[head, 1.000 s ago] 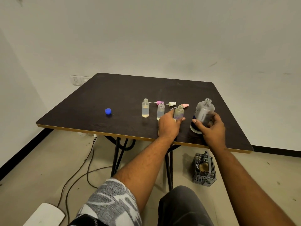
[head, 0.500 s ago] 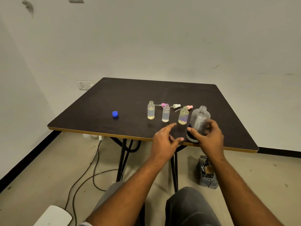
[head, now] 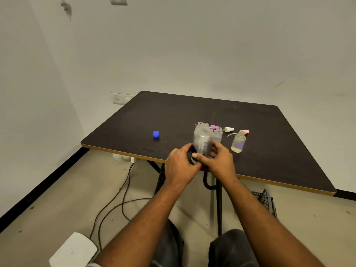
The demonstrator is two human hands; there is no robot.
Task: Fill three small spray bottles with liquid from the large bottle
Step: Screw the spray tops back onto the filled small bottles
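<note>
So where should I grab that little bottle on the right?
Wrap fingers round the wide body of the small bottle, coming from the near right. It stands upright with no top on, and the pink spray head lies just behind it.

Clear glossy plastic large bottle (head: 203,140); matt dark wood-look table (head: 269,143).
</note>
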